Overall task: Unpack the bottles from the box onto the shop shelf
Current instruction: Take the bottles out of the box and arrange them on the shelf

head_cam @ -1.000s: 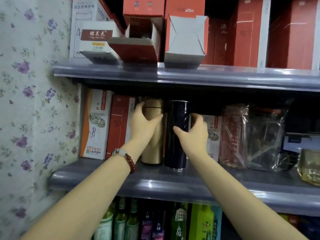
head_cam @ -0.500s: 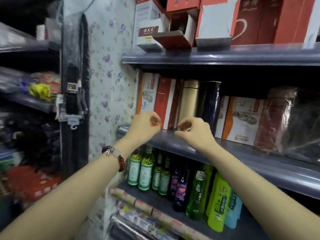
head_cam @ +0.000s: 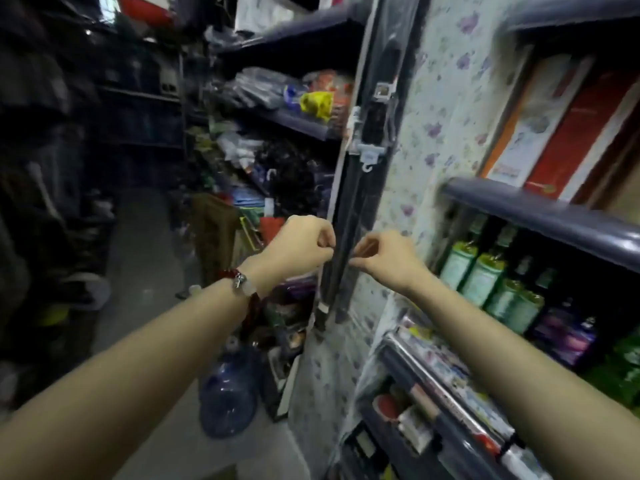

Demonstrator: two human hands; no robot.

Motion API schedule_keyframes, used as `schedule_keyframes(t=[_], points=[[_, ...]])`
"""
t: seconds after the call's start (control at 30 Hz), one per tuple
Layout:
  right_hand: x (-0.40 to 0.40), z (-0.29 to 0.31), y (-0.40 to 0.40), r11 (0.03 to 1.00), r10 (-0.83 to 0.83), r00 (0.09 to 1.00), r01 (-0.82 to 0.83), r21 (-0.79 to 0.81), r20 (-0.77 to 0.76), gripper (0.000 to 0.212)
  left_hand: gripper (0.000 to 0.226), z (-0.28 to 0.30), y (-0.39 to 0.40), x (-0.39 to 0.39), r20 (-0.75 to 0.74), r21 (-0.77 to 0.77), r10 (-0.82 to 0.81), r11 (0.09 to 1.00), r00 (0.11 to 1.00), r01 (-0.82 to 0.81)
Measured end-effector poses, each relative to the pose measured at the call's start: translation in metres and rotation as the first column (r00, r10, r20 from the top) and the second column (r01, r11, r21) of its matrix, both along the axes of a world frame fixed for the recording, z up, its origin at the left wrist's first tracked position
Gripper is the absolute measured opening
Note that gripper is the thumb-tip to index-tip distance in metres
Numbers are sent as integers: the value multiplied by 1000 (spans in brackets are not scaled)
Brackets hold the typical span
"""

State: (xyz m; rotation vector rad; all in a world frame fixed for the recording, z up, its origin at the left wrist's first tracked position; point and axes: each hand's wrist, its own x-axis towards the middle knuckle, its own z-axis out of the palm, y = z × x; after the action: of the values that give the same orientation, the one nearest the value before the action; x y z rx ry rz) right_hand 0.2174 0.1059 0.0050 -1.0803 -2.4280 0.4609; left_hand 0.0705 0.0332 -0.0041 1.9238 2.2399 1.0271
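Hovering empty | left hand (head_cam: 301,247), right hand (head_cam: 388,258): fingers curled, close, not touching | grey-blue metal shop shelf (head_cam: 540,216) at right; box unseen; keep forearm clear of green plastic bottles (head_cam: 481,278)

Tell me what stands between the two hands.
In the head view, a dark upright post, farther back, shows between the left hand and right hand.

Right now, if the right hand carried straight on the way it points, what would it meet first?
Likely the dark hanging strip on the shelf end, directly ahead of the right hand. The left hand sits just across it. Depth is unclear.
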Motion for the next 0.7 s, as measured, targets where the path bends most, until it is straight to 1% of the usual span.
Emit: schedule_keyframes(t=[0.17, 0.3, 0.4, 0.57, 0.7], points=[[-91, -95, -27, 978, 123, 990, -109, -177, 69, 17, 14, -101, -42, -77, 93, -205, 137, 972, 986, -116], [-139, -187, -40, 937, 194, 970, -139, -321, 145, 9, 15, -187, -69, -123, 152, -365, 257, 912, 954, -187], [-162, -255, -41, 908, 234, 949, -136, -396, 213, 5, 18, -248, -81, -145, 181, -452, 336, 863, 924, -225], [-185, -356, -29, 846, 285, 919, -107, -522, 273, 11, 18, -345, -85, -164, 237, -563, 458, 784, 857, -263], [-192, -432, -22, 798, 358, 886, -126, -590, 296, 13, 15, -422, -82, -164, 281, -632, 508, 737, 814, -241]])
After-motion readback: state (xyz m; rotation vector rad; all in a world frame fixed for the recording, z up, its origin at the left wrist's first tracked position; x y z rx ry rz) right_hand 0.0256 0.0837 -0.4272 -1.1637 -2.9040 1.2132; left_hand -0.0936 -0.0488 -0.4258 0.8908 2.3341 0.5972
